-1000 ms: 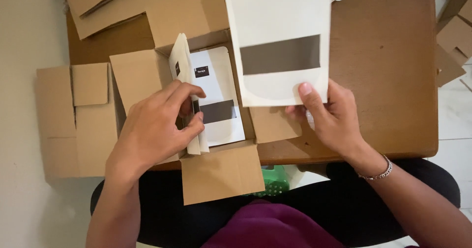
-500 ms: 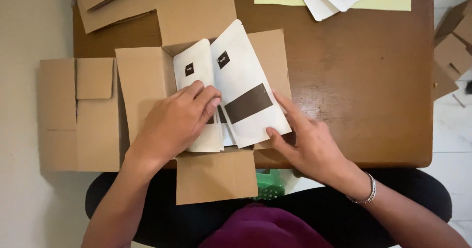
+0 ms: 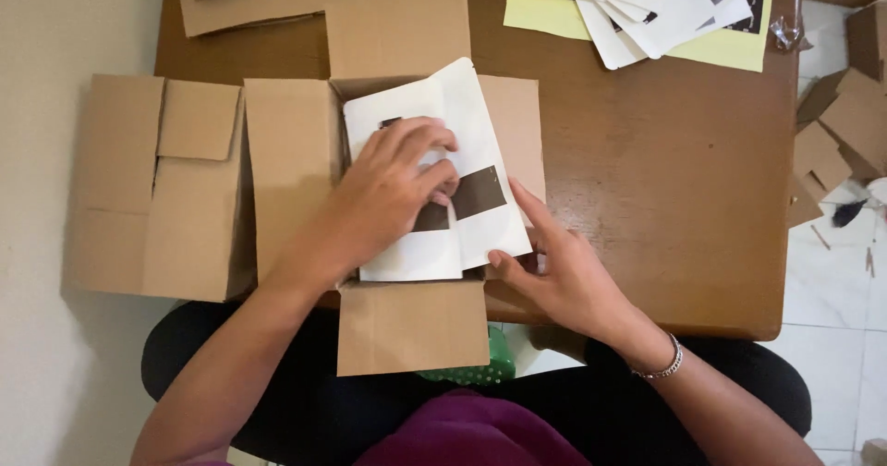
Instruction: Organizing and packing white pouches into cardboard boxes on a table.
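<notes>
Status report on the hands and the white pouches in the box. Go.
Left hand flat on white pouches inside open cardboard box. Right hand at the top pouch's lower right edge, fingers touching it. Box flaps open, nothing blocking.

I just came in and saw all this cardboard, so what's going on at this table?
A seated person is working over an open cardboard box at the edge of a wooden table. The left hand presses flat on white pouches with dark panels lying in the box, while the right hand touches the lower edge of the top pouch. More white pouches lie on a yellow sheet at the far side, and a closed box sits to the left.
</notes>
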